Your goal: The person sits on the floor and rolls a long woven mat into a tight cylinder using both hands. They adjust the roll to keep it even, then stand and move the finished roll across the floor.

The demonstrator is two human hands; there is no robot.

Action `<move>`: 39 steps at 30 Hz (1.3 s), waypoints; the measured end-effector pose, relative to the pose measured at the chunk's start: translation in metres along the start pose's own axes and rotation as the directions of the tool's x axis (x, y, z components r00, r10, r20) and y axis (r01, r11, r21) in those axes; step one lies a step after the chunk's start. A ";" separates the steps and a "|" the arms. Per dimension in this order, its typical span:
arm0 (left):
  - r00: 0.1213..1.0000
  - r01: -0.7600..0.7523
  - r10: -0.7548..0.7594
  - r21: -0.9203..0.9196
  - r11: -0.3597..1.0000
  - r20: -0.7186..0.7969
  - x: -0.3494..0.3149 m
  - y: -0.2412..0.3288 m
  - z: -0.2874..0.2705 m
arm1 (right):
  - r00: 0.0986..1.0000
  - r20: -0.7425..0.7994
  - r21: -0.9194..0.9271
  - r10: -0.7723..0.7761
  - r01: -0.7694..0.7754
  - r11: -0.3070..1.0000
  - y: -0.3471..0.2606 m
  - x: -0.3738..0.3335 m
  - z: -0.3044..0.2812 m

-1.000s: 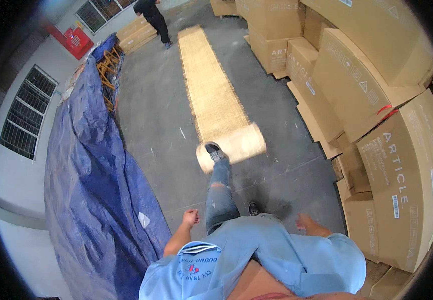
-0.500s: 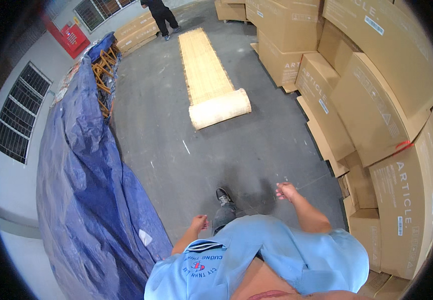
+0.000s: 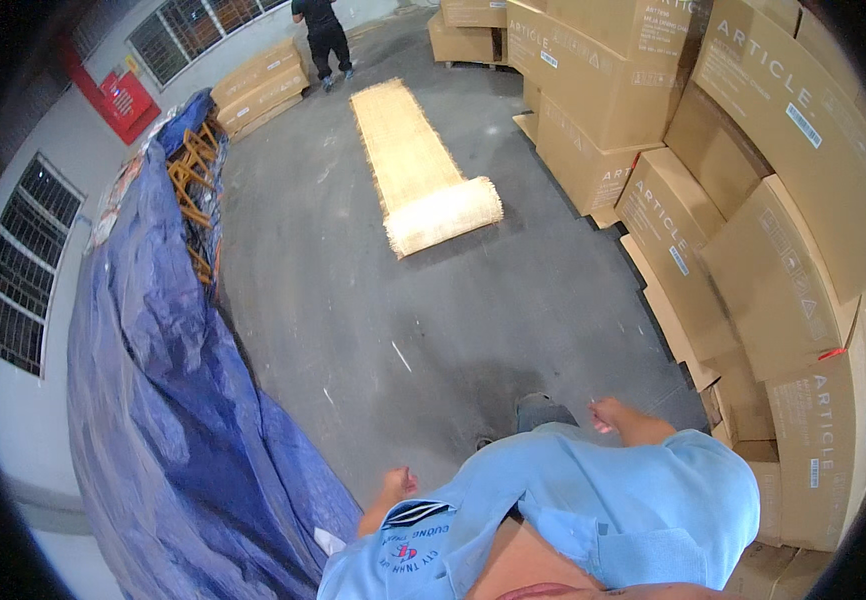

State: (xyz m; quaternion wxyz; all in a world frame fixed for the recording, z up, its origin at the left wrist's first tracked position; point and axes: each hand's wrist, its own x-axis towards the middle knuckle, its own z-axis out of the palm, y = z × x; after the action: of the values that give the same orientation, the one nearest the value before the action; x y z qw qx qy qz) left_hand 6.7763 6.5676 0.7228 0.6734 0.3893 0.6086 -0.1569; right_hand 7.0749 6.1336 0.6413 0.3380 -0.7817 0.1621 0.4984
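Observation:
My left hand (image 3: 399,484) hangs low beside the blue shirt, its fingers curled in, with nothing seen in it. On the other side my right hand (image 3: 608,413) is held out in front of the body, also loosely closed and seemingly bare. Neither touches anything; the blue tarp is nearest to the left one. Ahead on the grey floor lies a long strip of pale yellow woven matting (image 3: 403,135) with frayed edges. Its near end is wound into a thick roll (image 3: 445,217), well beyond both hands.
A crumpled blue tarp (image 3: 168,370) covers a long pile on the left, with wooden frames (image 3: 191,175) showing at its far end. Stacked cardboard boxes (image 3: 688,235) line the right. A person in black (image 3: 325,40) stands at the far end, near long cartons (image 3: 261,85).
My right hand has drawn in toward the body and its fingers have curled more. A step has been taken: the left shoe is now mostly hidden and the right knee shows. The view has shifted.

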 end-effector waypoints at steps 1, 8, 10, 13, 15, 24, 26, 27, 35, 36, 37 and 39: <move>0.999 -0.001 0.002 0.030 1.000 -0.032 0.008 0.019 0.002 | 0.999 -0.005 -0.014 0.042 -0.042 0.999 -0.007 0.004 0.003; 0.993 -0.087 0.074 0.152 0.984 0.093 0.088 0.178 0.051 | 0.982 0.008 -0.099 0.190 -0.189 0.977 -0.087 0.089 -0.024; 0.988 -0.115 0.123 0.093 0.989 -0.089 0.096 0.236 0.060 | 0.970 0.034 -0.035 0.241 -0.239 0.970 -0.160 0.120 -0.016; 0.982 -0.183 0.188 0.143 0.973 -0.021 0.117 0.325 0.089 | 0.995 -0.016 -0.036 0.097 -0.098 0.995 -0.277 0.179 -0.037; 0.963 -0.263 0.266 0.063 0.963 -0.035 0.130 0.387 0.097 | 0.997 -0.007 -0.266 -0.080 0.075 0.961 -0.386 0.215 -0.050; 0.986 -0.162 0.169 0.228 0.960 -0.012 0.211 0.585 0.094 | 0.896 -0.020 0.054 -0.443 0.443 0.895 -0.752 0.275 0.002; 0.992 -0.099 0.072 0.272 0.957 0.108 0.235 0.623 0.093 | 0.853 -0.098 -0.046 -0.513 0.511 0.858 -0.759 0.299 -0.012; 0.990 -0.100 0.073 0.241 0.965 0.120 0.246 0.658 0.091 | 0.806 -0.138 -0.114 -0.575 0.564 0.818 -0.780 0.305 -0.020; 0.963 -0.238 0.236 -0.002 0.971 -0.129 0.287 0.798 0.025 | 0.974 -0.154 -0.100 -0.166 0.152 0.983 -0.810 0.313 0.001; 0.962 -0.249 0.243 -0.029 0.968 -0.128 0.292 0.809 0.023 | 0.979 -0.148 -0.103 -0.137 0.123 0.987 -0.816 0.313 -0.006; 0.959 -0.260 0.250 -0.059 0.964 -0.133 0.295 0.817 0.020 | 0.985 -0.136 -0.109 -0.111 0.096 0.989 -0.822 0.315 -0.009; 0.970 -0.214 0.198 -0.119 0.970 -0.138 0.297 0.819 0.017 | 0.992 -0.103 -0.102 -0.071 0.061 0.993 -0.843 0.320 -0.012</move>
State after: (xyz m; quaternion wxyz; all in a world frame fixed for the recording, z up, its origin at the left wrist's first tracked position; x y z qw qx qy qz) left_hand 7.4117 7.1642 0.7158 0.6708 0.4138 0.6151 -0.0203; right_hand 7.7252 6.7578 0.6692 0.3062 -0.8278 0.1291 0.4520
